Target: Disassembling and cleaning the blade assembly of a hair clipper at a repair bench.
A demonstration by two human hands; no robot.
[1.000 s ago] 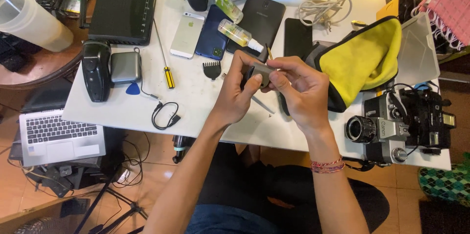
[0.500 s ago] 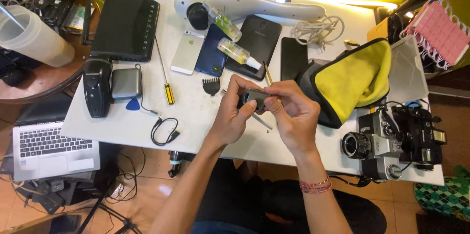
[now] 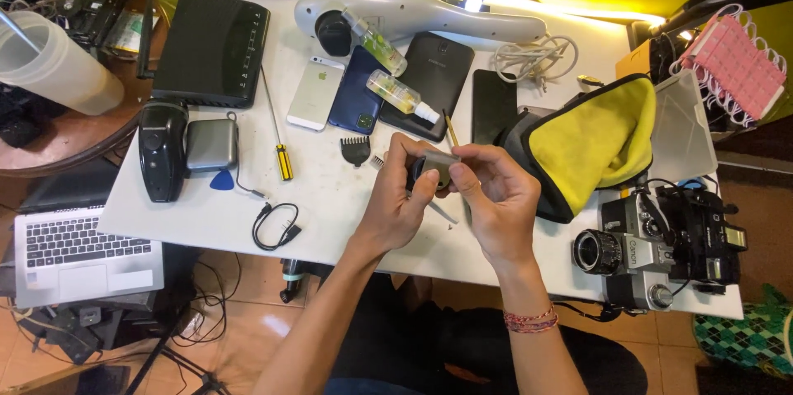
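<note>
Both hands meet over the middle of the white table (image 3: 330,197). My left hand (image 3: 401,197) and my right hand (image 3: 496,201) together grip a small grey, dark-ended device (image 3: 435,168), held a little above the tabletop. A small black comb attachment (image 3: 356,149) lies just left of my left hand. A yellow-handled screwdriver (image 3: 281,151) lies further left. A thin white stick (image 3: 442,213) lies on the table under the hands.
Several phones (image 3: 312,93) and a black tablet (image 3: 436,81) lie behind the hands, with two small bottles (image 3: 396,93). A yellow cloth (image 3: 591,143) and a film camera (image 3: 636,250) sit right. A black router (image 3: 211,52), a cable (image 3: 275,226) and a laptop (image 3: 78,250) are left.
The view has shifted slightly. Both hands stay on the small device, turning it a little between the fingers; nothing on the table moved.
</note>
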